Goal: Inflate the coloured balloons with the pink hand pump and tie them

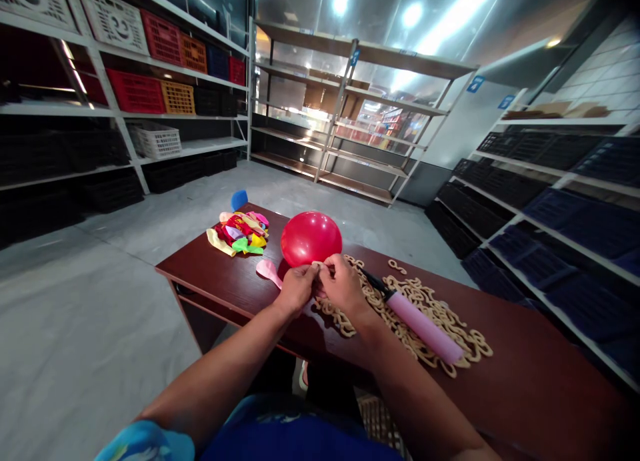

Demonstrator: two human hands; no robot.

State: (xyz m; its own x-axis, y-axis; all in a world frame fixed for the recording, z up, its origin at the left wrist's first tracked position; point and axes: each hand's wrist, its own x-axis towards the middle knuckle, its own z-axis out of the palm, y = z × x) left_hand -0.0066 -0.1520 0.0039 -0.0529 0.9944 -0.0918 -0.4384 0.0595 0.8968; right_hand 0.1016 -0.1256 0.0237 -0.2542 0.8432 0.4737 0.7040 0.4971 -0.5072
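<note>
An inflated red balloon (311, 239) rests over the table's far side, its neck turned toward me. My left hand (296, 289) is closed in a pinch at the neck, thumb and fingers pressed together. Right beside it, my right hand (343, 284) pinches at the same spot, fingers curled. A small pale bit shows between the fingertips, too small to name; the neck itself is mostly hidden. Left of my hands lies a flat pink balloon (269, 271). Under and beside my right hand spreads a heap of tan looped pieces (430, 301), with a pink hand pump (425, 326) on top.
A pile of flat, many-coloured balloons (240, 234) lies at the table's (505, 374) far left corner. One tan loop (397, 266) sits apart from the heap. Behind the table, a blue object (239, 199) shows. Shelves with crates (136, 92) line the left, bare racks (345, 114) the back.
</note>
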